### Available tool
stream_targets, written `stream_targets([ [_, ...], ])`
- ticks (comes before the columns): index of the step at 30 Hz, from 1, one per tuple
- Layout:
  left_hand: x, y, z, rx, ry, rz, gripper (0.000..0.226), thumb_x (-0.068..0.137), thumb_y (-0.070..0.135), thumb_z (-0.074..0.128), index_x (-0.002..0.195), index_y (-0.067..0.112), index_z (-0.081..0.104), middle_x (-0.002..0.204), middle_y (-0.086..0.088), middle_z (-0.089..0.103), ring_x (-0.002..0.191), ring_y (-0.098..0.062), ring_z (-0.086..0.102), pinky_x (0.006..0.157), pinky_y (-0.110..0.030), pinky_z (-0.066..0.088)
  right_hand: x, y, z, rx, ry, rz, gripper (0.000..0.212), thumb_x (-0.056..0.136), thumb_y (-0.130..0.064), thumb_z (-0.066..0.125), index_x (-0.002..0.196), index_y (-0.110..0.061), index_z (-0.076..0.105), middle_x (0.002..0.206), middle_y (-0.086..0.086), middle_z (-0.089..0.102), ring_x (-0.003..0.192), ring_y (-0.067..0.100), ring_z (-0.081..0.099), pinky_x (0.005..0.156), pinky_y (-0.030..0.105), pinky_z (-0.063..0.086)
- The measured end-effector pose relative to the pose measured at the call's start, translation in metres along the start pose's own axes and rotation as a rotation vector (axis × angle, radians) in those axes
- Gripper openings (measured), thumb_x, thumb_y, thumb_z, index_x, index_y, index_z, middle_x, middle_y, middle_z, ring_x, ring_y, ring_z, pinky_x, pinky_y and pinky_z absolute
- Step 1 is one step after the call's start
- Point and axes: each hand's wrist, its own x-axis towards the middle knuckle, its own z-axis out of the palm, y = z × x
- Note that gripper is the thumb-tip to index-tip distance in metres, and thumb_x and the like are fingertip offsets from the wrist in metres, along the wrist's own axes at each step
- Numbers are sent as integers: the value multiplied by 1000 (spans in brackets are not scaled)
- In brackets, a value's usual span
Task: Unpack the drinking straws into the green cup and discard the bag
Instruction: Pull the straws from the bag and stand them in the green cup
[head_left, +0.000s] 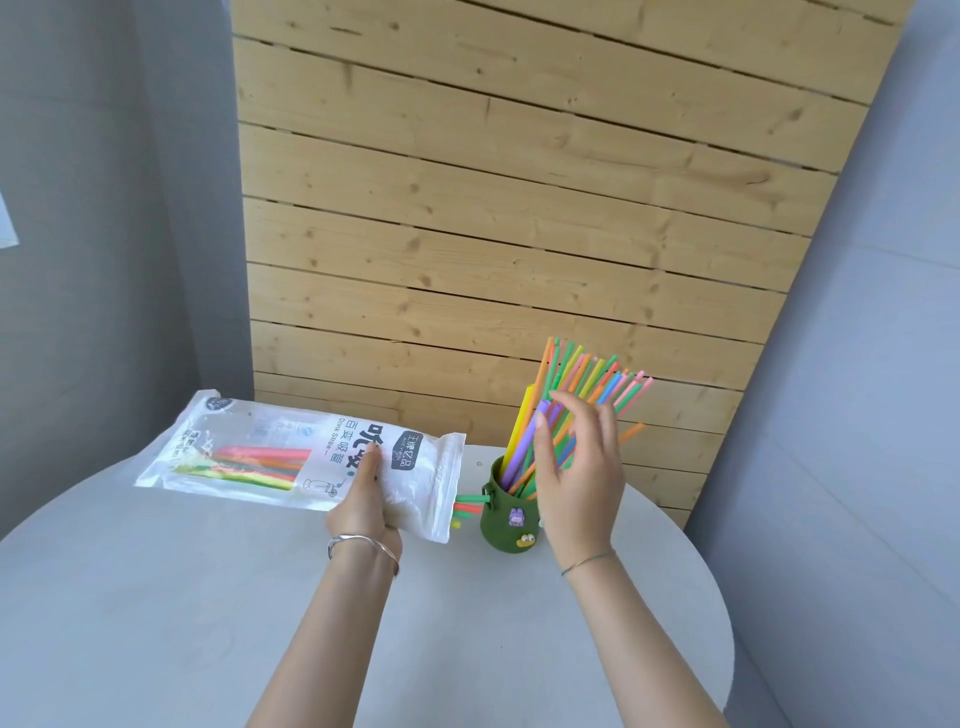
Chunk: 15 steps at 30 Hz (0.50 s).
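The bag (291, 457) (a few straws left inside) is gripped near its open end by the left hand (363, 506) above the counter (208, 597). The right hand (579, 478) is spread, fingers loose, beside the straws (587, 384) standing in the green cup (506, 525).

Soft, even daylight; scene bright, no hard glare. Faint shadows lie on the table (156, 597) under the bag (249, 447) and beside the cup (506, 525). Right hand (582, 478) slightly motion-blurred. Wide-angle bend tilts the plank wall (519, 208) and side edges.
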Motion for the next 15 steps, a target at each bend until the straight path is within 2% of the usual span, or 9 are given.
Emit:
stream_targets([
  [2,-2,1,-1,-5,19,13,30,83,23,72,110,13,63,112,0,67,91,-14,65,82,-30,53,-18,-11,8,253,-23,132,11,92,-23,52,97,-20,61,89,-2,56,74,6,48,65,10,38],
  [3,-3,1,-1,-7,27,27,30,82,23,72,109,13,63,109,1,68,86,-12,66,75,-27,52,-27,-16,14,369,-65,261,11,94,-21,49,96,-21,59,89,-2,57,75,8,50,66,8,38],
  [4,-4,1,-2,-8,32,48,30,82,23,73,108,13,63,106,2,68,82,-10,65,70,-25,51,-36,-21,21,466,-114,434,11,96,-20,47,96,-21,58,91,-2,58,79,12,53,67,8,39],
  [6,-7,2,-3,19,35,117,32,79,24,75,107,14,64,101,6,70,82,-8,66,72,-25,52,-49,-27,34,691,-220,895,14,98,-22,44,101,-16,57,95,0,58,84,19,56,70,17,44],
  [8,-12,3,-1,95,15,205,31,75,27,78,102,18,66,95,10,71,82,-7,67,77,-26,51,-57,-33,39,1019,-308,1338,26,98,-33,40,103,-14,58,94,3,58,76,17,55,64,26,44],
  [9,-14,4,0,151,-8,252,28,73,28,80,96,20,68,90,12,72,79,-5,68,75,-25,52,-61,-34,40,1161,-332,1483,31,98,-38,38,101,-14,58,93,5,59,74,18,54,63,28,43],
  [12,-21,4,3,313,-133,388,18,70,24,82,83,22,70,77,14,76,65,2,70,57,-15,52,-73,-32,41,1359,-329,1628,40,98,-43,33,100,-12,59,94,12,61,83,24,58,71,33,48],
  [15,-20,4,2,380,-192,435,17,70,20,82,82,22,72,74,18,75,65,4,70,54,-12,51,-78,-31,43,1377,-317,1613,43,99,-41,32,98,-11,62,88,13,68,86,24,62,74,34,50],
])
